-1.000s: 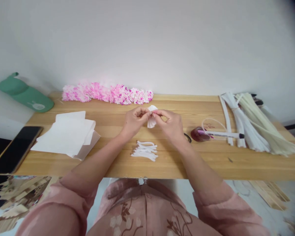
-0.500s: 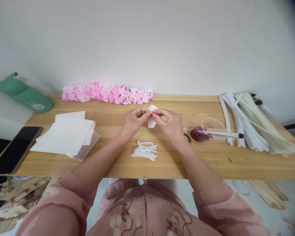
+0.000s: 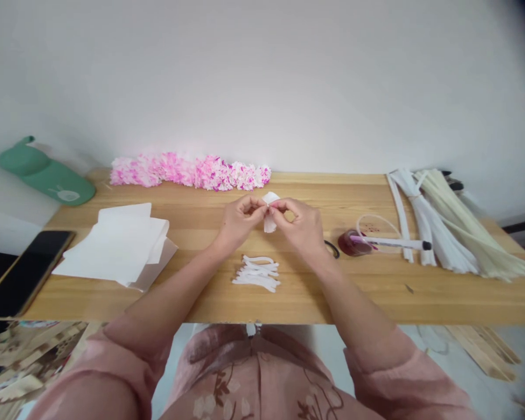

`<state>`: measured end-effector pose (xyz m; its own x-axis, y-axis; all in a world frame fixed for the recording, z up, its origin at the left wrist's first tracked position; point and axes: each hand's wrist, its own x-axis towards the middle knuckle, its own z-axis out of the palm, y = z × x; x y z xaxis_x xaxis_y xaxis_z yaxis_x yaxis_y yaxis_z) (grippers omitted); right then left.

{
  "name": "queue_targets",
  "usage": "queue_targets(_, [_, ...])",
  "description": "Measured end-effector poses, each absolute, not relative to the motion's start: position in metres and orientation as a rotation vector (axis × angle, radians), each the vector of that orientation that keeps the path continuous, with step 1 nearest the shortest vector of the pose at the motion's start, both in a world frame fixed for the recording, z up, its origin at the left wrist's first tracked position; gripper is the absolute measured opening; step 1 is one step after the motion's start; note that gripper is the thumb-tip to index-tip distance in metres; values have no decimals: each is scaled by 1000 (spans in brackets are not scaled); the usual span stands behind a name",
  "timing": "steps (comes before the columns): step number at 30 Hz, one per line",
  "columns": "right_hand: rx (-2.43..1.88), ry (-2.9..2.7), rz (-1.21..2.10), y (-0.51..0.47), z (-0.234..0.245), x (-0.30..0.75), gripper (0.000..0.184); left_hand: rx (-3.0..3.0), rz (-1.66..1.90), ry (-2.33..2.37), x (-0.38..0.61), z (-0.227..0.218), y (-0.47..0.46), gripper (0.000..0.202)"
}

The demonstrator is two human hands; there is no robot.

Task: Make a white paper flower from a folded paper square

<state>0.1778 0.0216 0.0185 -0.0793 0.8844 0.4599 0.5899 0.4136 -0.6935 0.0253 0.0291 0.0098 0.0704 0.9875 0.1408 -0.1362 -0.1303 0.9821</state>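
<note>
Both hands pinch a folded paper piece above the surface
Left hand (image 3: pixel 238 221) and right hand (image 3: pixel 300 224) grip the white paper fan (image 3: pixel 270 213) at its gathered middle so the pleats hold, white ties (image 3: pixel 257 273) lying just below

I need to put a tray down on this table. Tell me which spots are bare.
Bare wood lies between the white paper sheets and the pile of white strips, and along the front edge of the table right of that pile. It is crowded at the right end with the long strip bundles, around the small cup, and along the wall by the pink flowers.
</note>
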Motion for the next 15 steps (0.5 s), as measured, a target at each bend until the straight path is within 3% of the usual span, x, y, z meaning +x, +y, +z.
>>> queue_targets(8, [-1230, -1698, 574, 23, 20, 179, 14, 1160, 1312, 922, 24, 9, 32, 20])
queue_targets(15, [-1231, -1731, 512, 23, 19, 179, 13, 1191, 1290, 900, 23, 8, 33, 21])
